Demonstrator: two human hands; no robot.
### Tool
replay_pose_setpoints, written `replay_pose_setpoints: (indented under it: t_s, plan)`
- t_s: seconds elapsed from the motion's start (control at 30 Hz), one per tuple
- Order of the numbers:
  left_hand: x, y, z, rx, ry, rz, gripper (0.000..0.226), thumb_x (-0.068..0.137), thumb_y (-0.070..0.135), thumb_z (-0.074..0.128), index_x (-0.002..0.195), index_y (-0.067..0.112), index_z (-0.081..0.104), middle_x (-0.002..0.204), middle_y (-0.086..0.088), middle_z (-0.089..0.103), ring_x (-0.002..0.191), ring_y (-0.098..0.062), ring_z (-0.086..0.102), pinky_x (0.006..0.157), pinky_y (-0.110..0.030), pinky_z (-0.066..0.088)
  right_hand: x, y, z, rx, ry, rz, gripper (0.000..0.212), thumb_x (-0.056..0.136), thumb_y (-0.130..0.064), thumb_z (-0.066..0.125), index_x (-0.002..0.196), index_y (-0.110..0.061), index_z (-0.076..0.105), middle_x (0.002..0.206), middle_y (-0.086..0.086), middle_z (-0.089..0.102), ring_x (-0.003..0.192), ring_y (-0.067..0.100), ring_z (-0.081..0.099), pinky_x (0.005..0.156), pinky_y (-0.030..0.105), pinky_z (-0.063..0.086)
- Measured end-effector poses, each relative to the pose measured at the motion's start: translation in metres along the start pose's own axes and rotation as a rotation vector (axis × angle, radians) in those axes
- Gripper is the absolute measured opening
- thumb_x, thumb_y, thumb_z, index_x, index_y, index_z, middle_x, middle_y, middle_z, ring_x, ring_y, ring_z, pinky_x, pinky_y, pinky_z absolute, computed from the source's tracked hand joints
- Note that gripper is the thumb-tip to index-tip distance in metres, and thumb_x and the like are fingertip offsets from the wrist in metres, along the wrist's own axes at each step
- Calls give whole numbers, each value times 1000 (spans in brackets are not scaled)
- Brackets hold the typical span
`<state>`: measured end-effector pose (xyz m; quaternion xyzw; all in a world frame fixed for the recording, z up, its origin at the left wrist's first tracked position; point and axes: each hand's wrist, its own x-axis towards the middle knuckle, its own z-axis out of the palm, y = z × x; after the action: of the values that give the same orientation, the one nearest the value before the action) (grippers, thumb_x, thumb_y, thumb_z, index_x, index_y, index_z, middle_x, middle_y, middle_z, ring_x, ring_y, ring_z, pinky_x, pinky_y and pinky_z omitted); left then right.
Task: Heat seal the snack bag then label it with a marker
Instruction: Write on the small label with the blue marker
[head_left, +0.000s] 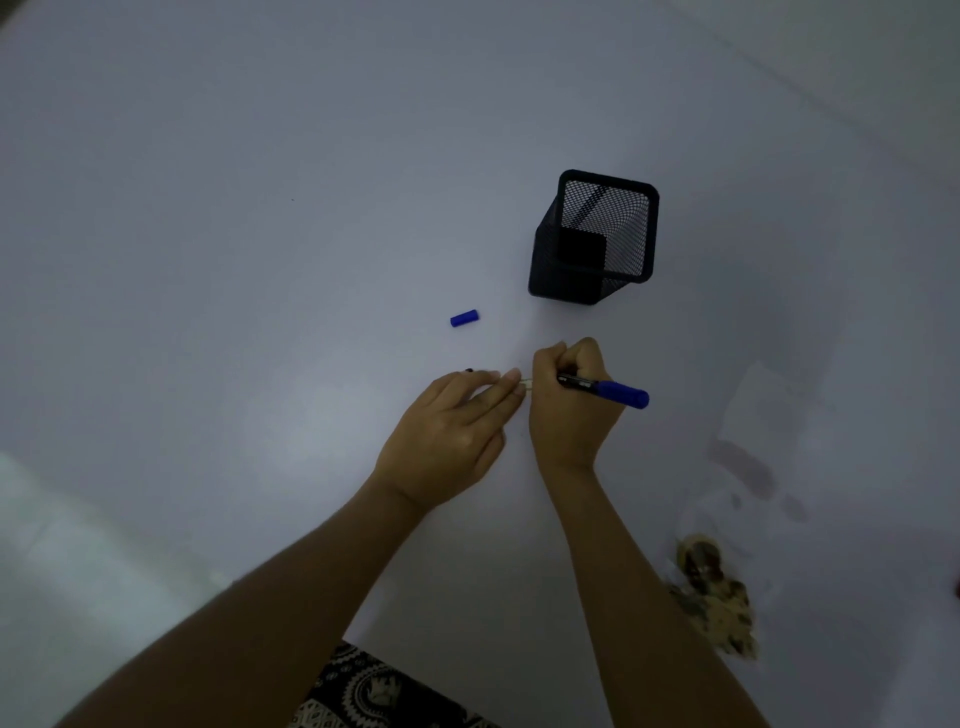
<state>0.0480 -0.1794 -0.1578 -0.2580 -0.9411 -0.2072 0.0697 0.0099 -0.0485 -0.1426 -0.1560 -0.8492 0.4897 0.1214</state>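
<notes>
The marker (605, 388) sits in the right hand (571, 405), whose fingers are curled round its dark barrel, the blue rear end sticking out to the right and its tip hidden behind the fist, low over the pale worktop (260, 234). The left hand (457, 431) lies flat just beside it, fingers straight and pressing down on something thin and nearly see-through at the fingertips; whether this is the snack bag cannot be told, since only a faint glint shows between the two hands. The two grips nearly touch there. The marker's blue cap (464, 318) lies on its side on the worktop a little beyond the left hand, apart from both hands. Farther back and to the right stands a black mesh pen holder (597, 239), upright and square. Near the right forearm, at the worktop's near right, lies a clear packet of brownish snacks (714, 597), blurred.
</notes>
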Motion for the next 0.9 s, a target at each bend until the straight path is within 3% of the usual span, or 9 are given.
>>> replay_pose_setpoints:
  t_s: [0.53,0.9]
  plan:
    - [0,0,0,-2,9,4,37,87,18,56,122,6,61,122,-10,65,108,-25,61,97,-34,44,-1,-6,-3,97,-88,55,32,90,-2,59,64,-12,44,48,-9,41,42,1,48,42,8,36]
    - [-2,0,1,-18,10,-2,37,88,17,56,123,7,61,125,-9,63,112,-24,56,100,-33,41,-3,-6,-4,115,-98,80,33,88,-1,60,62,-12,43,44,-11,43,41,0,47,42,7,35]
